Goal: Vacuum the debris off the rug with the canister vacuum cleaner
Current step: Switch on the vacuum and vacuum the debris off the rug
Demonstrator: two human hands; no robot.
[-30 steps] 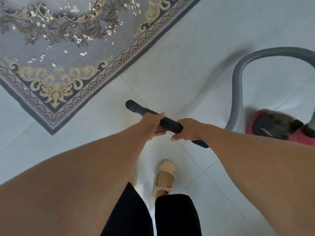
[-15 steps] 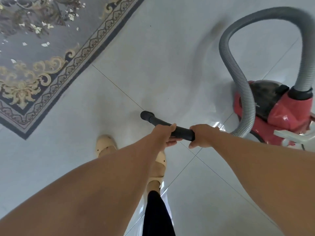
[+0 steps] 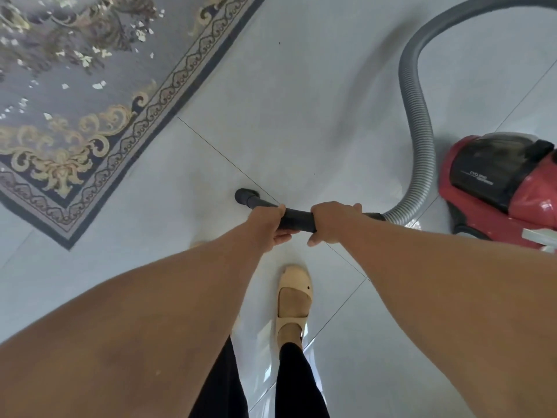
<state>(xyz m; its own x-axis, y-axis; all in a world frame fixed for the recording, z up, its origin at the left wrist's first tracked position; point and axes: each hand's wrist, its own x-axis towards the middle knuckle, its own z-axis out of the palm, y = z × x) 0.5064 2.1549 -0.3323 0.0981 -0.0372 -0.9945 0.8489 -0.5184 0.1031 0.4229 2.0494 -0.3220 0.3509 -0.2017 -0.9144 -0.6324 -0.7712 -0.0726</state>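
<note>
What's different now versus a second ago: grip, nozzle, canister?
The view swung right: the rug slid toward the upper left and the red canister came fully into frame at right, its grey hose looping over it. The person took a step. Unchanged: left hand and right hand both grip the black wand, its open end above tile; the debris is unvacuumed.

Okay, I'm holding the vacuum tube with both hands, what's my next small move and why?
Probably swing the black tube left toward the rug: its open end hangs over bare tile, while the pale debris sits on the rug, up and left. Both the left hand and right hand already grip it.
</note>
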